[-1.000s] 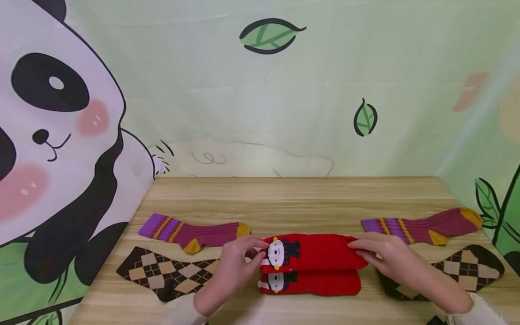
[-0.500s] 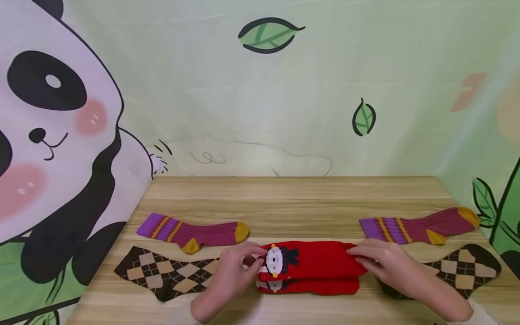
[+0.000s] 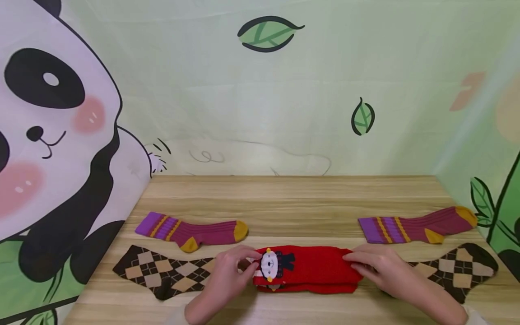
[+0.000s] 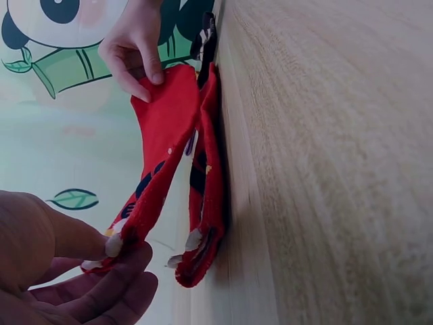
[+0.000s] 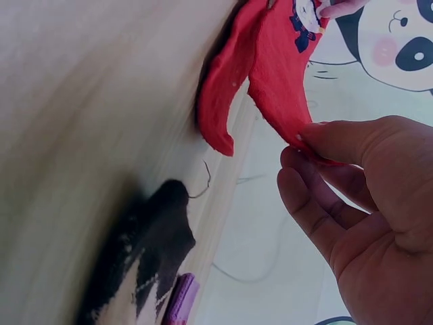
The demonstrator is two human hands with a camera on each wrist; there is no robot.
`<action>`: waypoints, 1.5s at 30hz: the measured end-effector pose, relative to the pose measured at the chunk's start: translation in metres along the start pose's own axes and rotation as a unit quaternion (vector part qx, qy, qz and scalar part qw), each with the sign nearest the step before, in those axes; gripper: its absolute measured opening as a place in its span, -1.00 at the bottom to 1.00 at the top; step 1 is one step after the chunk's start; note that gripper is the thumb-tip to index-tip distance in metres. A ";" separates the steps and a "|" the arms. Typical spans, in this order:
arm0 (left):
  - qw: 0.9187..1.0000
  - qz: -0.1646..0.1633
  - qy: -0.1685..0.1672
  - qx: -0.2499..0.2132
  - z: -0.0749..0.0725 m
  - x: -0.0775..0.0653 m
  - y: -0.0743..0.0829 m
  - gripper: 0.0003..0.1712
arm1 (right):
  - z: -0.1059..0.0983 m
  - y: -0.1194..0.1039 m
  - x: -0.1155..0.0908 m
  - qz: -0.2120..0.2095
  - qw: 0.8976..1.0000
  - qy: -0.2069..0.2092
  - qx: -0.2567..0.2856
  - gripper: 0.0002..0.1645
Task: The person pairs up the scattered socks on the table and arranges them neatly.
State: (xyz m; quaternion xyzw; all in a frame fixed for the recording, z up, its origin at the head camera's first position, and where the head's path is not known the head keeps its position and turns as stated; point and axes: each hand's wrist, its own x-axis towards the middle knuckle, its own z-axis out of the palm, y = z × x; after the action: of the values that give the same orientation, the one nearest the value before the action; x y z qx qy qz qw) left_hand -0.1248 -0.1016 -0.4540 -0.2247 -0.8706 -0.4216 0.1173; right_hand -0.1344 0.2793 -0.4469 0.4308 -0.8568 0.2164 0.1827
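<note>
Between my hands hangs a red sock (image 3: 318, 265) with a white cartoon animal face near its left end. My left hand (image 3: 225, 277) pinches that end between thumb and fingers. The opposite end is pinched by my right hand (image 3: 392, 273). A matching red sock lies on the table beneath, mostly covered in the head view. From the left wrist view, a gap shows between the held sock (image 4: 166, 112) and the lower red sock (image 4: 211, 156). The right wrist view shows the lower sock's end (image 5: 220, 125) apart from the held one.
Purple-and-maroon socks with yellow toes lie at the back left (image 3: 192, 230) and back right (image 3: 418, 225). Nearer, brown argyle socks lie left (image 3: 162, 271) and right (image 3: 459, 271), partly behind my hands. Panda-print cloth (image 3: 304, 90) borders the wooden table (image 3: 292, 194).
Both hands have brought the held red sock down toward me in the head view. It now covers more of the lower red sock. The other socks have stayed in place.
</note>
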 end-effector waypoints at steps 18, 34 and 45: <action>0.999 -0.020 -0.032 0.036 0.001 -0.001 -0.008 -0.79 | 0.007 -0.007 -0.001 0.056 0.997 -0.052 0.013 -0.60; 0.992 -0.042 -0.104 0.055 0.006 0.000 -0.014 -0.74 | 0.013 -0.005 -0.003 0.094 0.988 -0.127 0.004 -0.65; 0.991 -0.031 -0.117 0.059 0.003 -0.001 -0.014 -0.74 | 0.013 -0.004 -0.003 0.095 0.986 -0.134 -0.005 -0.66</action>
State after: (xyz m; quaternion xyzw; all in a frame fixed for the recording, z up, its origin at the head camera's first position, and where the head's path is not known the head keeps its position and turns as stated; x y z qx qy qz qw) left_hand -0.1309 -0.1068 -0.4653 -0.2381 -0.9082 -0.3439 0.0143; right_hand -0.1310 0.2717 -0.4585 0.3714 -0.9117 0.1689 0.0474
